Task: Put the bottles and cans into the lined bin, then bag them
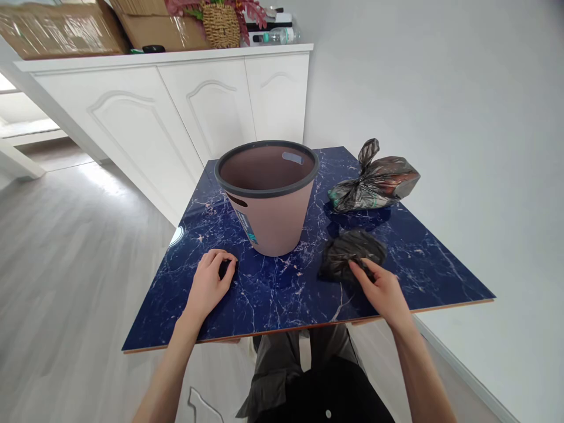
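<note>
A tapered pinkish-brown trash can [275,220] with a dark grey rim stands upright in the middle of the table. To its lower left, my left hand [214,273] rests on the tabletop, loosely curled with thumb and forefinger close together and nothing visible in it. My right hand [381,288] pinches the near edge of a crumpled black plastic bag [352,255], slightly blurred, right of the can. Behind that lies a knotted, see-through black bag [374,182] with something bulky inside; its contents cannot be made out clearly.
The dark blue marbled table [282,299] has its near edge against my lap and a wall [467,176] on the right. Beyond the table is a white cabinet [211,106] bearing cardboard boxes [66,29], a woven basket [220,26] and a plastic bottle [279,36].
</note>
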`<state>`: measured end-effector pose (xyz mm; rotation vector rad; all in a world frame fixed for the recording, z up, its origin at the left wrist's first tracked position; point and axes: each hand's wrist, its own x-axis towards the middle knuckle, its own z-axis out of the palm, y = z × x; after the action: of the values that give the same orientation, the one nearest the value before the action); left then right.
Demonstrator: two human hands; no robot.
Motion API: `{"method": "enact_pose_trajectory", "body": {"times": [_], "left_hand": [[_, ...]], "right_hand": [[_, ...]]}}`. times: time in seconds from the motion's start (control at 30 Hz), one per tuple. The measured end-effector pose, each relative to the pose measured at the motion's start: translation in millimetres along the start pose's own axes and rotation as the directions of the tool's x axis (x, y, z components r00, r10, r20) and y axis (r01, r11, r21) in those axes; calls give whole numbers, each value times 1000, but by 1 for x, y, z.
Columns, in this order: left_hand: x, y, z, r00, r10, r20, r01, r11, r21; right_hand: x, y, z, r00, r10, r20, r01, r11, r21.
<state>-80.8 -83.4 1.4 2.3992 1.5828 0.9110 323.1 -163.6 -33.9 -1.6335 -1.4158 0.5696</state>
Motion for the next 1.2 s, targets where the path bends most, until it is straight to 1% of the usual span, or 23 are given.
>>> {"method": "enact_pose_trajectory", "body": {"times": [0.13,0.23,0.33,0.47,0.53,0.63,0.67,0.77,0.9,1.0,1.1,1.2], "left_hand": [[1,3,0,1000,6,16,-7,1000,7],[0,14,-2,997,30,73,-29,999,-13],[-6,32,-3,984,40,171,-13,988,-152],[-17,58,-2,965,44,259,67,911,-406],[-21,69,2,948,78,307,73,890,-451],[-22,78,8,917,125,378,57,899,-434],[-21,78,9,912,141,386,45,900,-434],[-19,76,11,925,156,347,29,880,-475],[-19,71,12,963,54,263,81,877,-474],[-22,69,12,980,-23,200,110,894,-434],[-25,68,13,985,-77,154,135,901,-413],[-28,70,12,985,-114,131,157,906,-393]], "right_hand": [[-17,-28,24,998,-8,57,7,1000,9],[-27,-47,40,995,-23,94,22,1000,13],[-32,-62,54,989,-36,140,31,999,38],[-35,-75,67,980,-62,191,42,993,107],[-36,-78,71,976,-69,205,40,989,142],[-37,-80,73,974,-47,222,8,985,172],[-37,-81,73,973,-34,226,-8,983,182],[-38,-82,70,973,-20,229,-38,969,244],[-41,-82,65,977,-28,213,-43,945,324],[-43,-78,62,982,-99,163,47,953,298],[-44,-73,62,970,-199,141,157,953,260],[-43,-72,65,960,-240,145,204,952,229]]}}
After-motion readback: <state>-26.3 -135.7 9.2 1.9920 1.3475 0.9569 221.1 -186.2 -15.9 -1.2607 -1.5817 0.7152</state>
